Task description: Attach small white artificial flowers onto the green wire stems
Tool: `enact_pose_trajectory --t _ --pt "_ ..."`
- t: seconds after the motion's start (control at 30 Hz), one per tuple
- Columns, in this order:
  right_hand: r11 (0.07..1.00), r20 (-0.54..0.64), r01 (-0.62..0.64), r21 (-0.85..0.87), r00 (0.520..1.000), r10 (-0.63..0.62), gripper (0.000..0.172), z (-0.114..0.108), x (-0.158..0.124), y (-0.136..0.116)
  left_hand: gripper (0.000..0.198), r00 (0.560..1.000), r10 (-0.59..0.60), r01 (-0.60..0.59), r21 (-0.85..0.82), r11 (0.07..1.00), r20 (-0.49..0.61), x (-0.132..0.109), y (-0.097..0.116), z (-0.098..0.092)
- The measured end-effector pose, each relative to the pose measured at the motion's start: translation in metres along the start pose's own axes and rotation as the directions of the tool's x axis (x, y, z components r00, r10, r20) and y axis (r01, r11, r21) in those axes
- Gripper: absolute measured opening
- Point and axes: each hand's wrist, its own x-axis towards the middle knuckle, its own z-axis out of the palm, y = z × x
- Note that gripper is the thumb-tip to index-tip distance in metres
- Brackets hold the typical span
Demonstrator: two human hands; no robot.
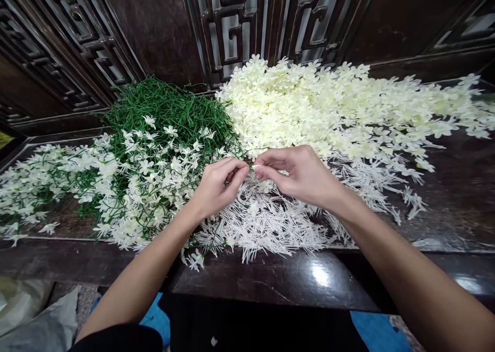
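Note:
My left hand (218, 182) and my right hand (297, 172) meet fingertip to fingertip above a dark wooden table (294, 277). Both are closed in a pinch on one small white plastic flower piece (256, 166) held between them. Under the hands lies a spread of thin white plastic stamen pieces (270, 220). A big heap of loose cream flower petals (340, 107) fills the table behind my right hand. Left of my left hand lie green stems with white flowers on them (127, 187), in front of a mound of bare green stems (170, 107).
Dark carved wooden panels (232, 27) stand right behind the table. The table's front edge runs just below the white pieces. A grey sack (34, 316) lies on the floor at lower left, and blue fabric (377, 331) shows under the table.

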Motion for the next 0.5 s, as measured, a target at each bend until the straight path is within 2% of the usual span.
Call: enact_pose_trajectory --t 0.13,0.3,0.4,0.5 --pt "0.999 0.030 -0.025 0.028 0.999 0.024 0.014 -0.0010 -0.0003 -0.0005 0.013 1.000 0.026 -0.026 0.005 1.000 -0.005 -0.0001 -0.0026 0.0010" --pt "0.999 -0.002 -0.032 0.043 0.999 0.032 0.012 0.0007 -0.0007 -0.0009 0.011 0.997 0.069 -0.069 -0.005 0.998 -0.042 -0.0013 -0.0061 0.0016" --pt "1.000 -0.016 0.001 -0.001 1.000 -0.001 0.012 0.0020 -0.0008 -0.0007 0.012 0.995 0.082 -0.082 0.008 0.997 -0.060 -0.0017 -0.0079 0.0023" --pt "0.996 0.018 0.015 -0.093 1.000 -0.013 0.015 0.0020 -0.0010 -0.0006 0.012 0.993 0.103 -0.103 0.001 0.995 -0.061 -0.0025 -0.0096 0.0037"
